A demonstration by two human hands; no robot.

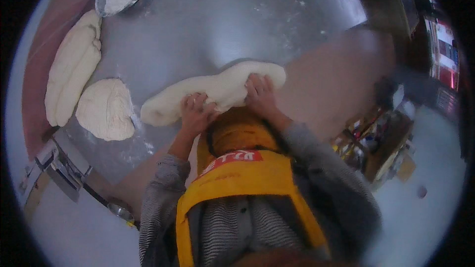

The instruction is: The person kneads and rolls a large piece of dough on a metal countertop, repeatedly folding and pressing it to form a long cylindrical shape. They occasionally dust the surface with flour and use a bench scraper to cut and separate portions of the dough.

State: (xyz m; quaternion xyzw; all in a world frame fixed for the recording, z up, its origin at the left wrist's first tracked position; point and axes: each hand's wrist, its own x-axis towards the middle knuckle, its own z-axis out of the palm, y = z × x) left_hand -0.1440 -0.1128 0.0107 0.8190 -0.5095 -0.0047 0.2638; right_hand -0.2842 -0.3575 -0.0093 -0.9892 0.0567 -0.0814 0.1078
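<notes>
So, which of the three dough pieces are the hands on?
The long roll furthest right: the left hand and right hand both touch it. The other long piece and the round piece lie to its left, untouched.

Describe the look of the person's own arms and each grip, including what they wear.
The left grip and right grip are bare, five-fingered human hands; no gloves show. The left sleeve is grey with fine dark and pale stripes. The right sleeve is greyish too, darker toward the elbow. Both stop short of the hands, leaving the wrists uncovered.
</notes>
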